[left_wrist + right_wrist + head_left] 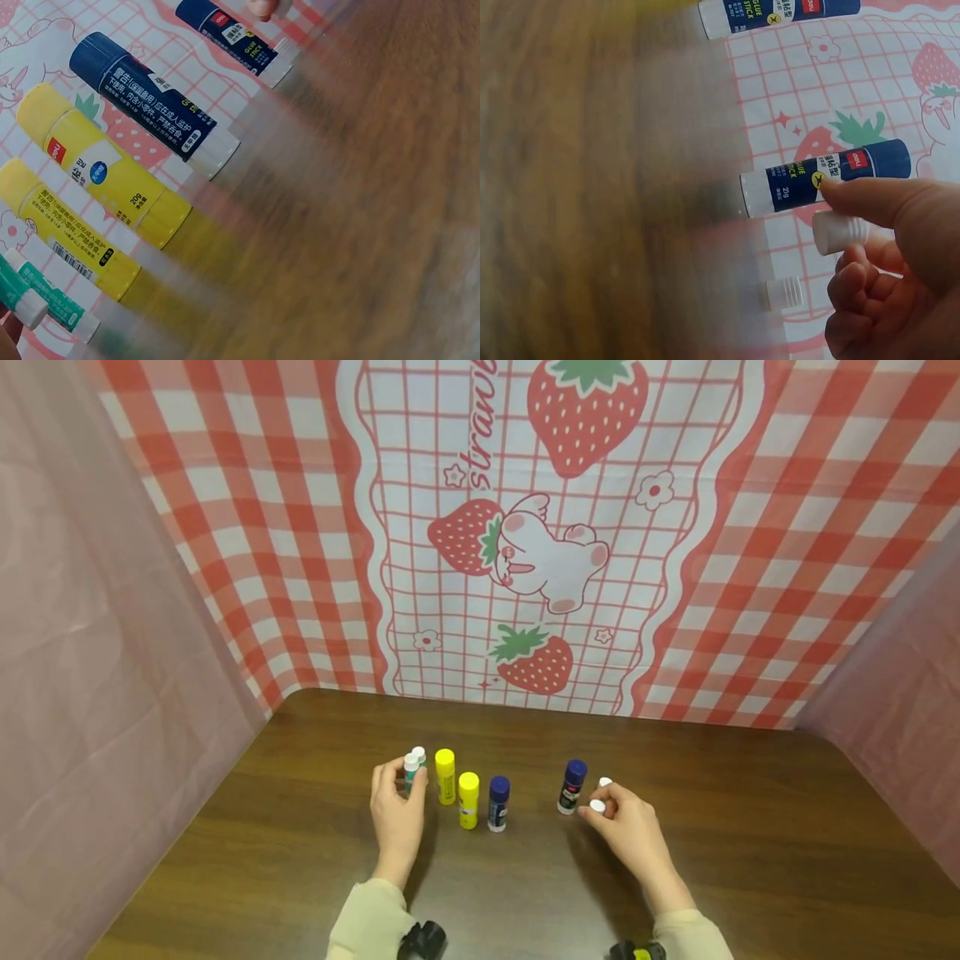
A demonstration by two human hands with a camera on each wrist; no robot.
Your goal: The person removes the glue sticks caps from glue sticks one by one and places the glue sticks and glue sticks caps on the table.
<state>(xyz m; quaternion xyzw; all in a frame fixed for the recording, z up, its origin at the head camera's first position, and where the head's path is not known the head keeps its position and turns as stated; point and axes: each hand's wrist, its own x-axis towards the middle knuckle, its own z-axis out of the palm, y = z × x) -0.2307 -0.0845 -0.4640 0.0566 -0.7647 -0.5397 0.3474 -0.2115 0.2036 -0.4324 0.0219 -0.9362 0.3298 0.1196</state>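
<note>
My left hand (pixel 397 818) holds a slim green glue stick with a white cap (pixel 411 763) between thumb and fingers. The held stick's white base (pixel 31 309) hangs clear of the table in the left wrist view. Just behind it stands a second green glue stick (pixel 56 296). On the right, my right hand (pixel 633 831) pinches a small white ribbed cap (pixel 840 232) in the air. Another white cap (pixel 784 292) stands on the table past it. Nearest to the right hand is an upright navy glue stick (pixel 572 787), seemingly untouched.
Two yellow glue sticks (pixel 446 777) and another navy glue stick (pixel 498 804) stand upright between the hands. The brown wooden table (pixel 510 902) ends at a strawberry-print cloth (pixel 525 568) hanging behind it. Pink curtains (pixel 97 652) hang at both sides.
</note>
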